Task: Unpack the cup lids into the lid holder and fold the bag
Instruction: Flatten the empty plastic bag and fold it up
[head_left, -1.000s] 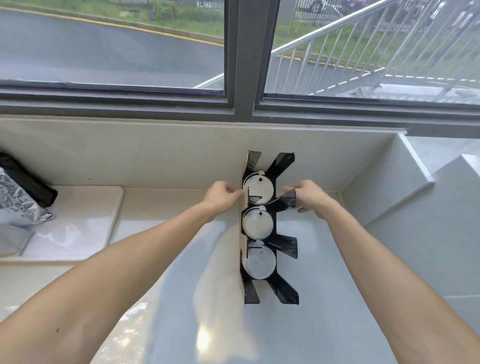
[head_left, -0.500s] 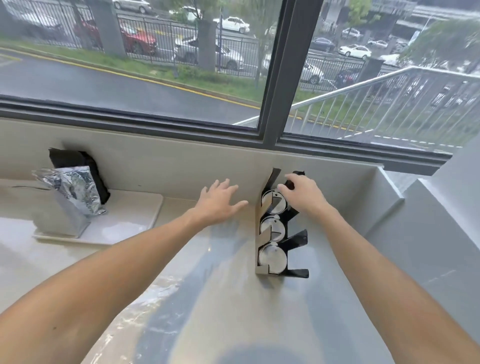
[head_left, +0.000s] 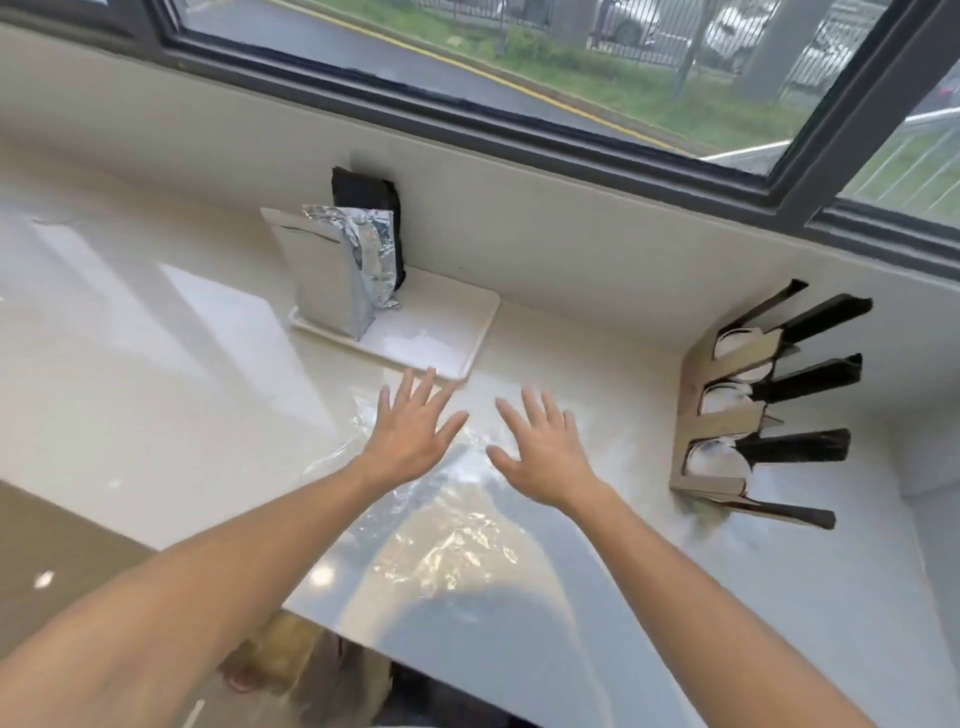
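A clear, crinkled plastic bag (head_left: 441, 540) lies flat on the pale counter in front of me. My left hand (head_left: 410, 431) and my right hand (head_left: 540, 452) hover side by side over its far end, palms down, fingers spread, holding nothing. The black and tan lid holder (head_left: 727, 415) stands at the right against the wall. White cup lids (head_left: 719, 462) fill its three slots.
A white tray (head_left: 457, 332) sits at the back of the counter (head_left: 156, 364) with a silver foil pouch (head_left: 358, 260) and a black packet (head_left: 366, 195) on it. A window runs along the wall behind. The counter's near edge drops off at the lower left.
Both hands left the lid holder and moved left to the plastic bag. My view swung left and down, so the holder now sits at the right.
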